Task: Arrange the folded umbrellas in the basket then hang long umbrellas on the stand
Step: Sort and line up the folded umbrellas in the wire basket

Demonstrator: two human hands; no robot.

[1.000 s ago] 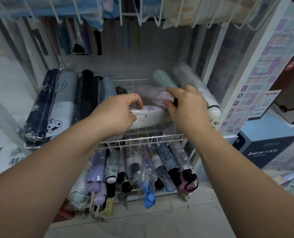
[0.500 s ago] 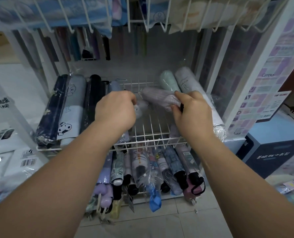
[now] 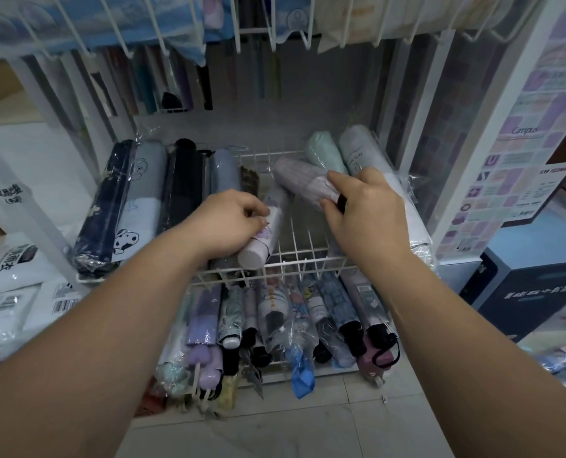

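Gripping white umbrella point(image 3: 259, 241), lilac umbrella point(image 3: 300, 180); "Campus" poster point(image 3: 524, 150).

White umbrella point(image 3: 271, 228) lies lengthwise (lilac umbrella point(image 3: 301, 183) askew) in wire basket point(image 3: 308, 263).

Retail shop, sundries aisle. Centre: tiered white wire basket point(image 3: 295, 264) racks stocked with many plastic-sleeved folded umbrellas point(image 3: 143, 200). 9 o'clock: barcoded packets point(image 3: 64, 304). 2 o'clock: notebook advertising poster point(image 3: 523, 180). 4 o'clock: boxed stock point(image 3: 536, 289) on the floor.
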